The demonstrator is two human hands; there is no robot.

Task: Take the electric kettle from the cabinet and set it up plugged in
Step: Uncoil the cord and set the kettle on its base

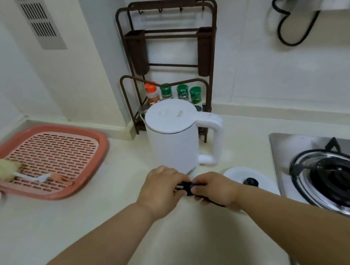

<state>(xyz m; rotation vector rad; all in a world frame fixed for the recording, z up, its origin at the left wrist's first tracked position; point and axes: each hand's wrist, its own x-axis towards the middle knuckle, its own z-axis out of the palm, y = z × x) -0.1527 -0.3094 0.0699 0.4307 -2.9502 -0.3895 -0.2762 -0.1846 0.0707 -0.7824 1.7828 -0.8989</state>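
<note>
A white electric kettle [173, 136] stands upright on the cream counter [73, 221], lid closed, handle pointing right. Its round white base [257, 180], with a black connector in the middle, lies on the counter to the right, apart from the kettle. Just in front of the kettle, my left hand [159, 190] and my right hand [218, 191] meet on a bundled black power cord [188, 188]. Both hands pinch the bundle between their fingers. A length of the cord trails under my right palm. The plug is hidden.
A pink slotted drain tray [90, 132] with a sponge brush sits at the left. A brown wire rack [172, 47] with spice jars stands in the corner behind the kettle. A steel gas hob [339, 179] fills the right side. A sink rim shows at the bottom edge.
</note>
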